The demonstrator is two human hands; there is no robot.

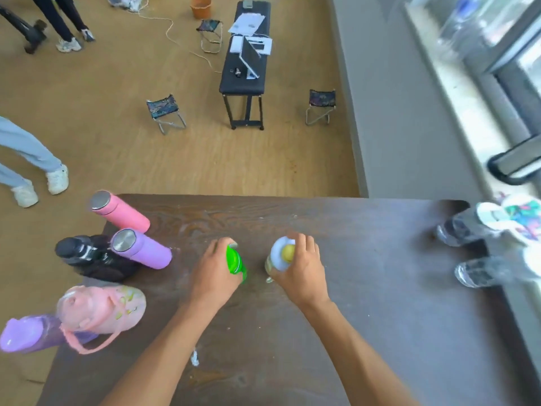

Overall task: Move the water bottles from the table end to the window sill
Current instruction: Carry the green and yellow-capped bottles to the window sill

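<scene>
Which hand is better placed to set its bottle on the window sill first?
Right, probably. The right hand grips the white-lidded bottle on the side nearer the window sill, which runs along the right. The left hand, on the green-lidded bottle, would have to reach across it.

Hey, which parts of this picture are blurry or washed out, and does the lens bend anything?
Head view: window sill overexposed and smeared; clear bottles at right blurred; both hands fairly sharp; wide-angle lens splays the pink flask outward.

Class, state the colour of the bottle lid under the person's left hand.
Bright green lid, gripped by the left hand; seen in the head view.
</scene>
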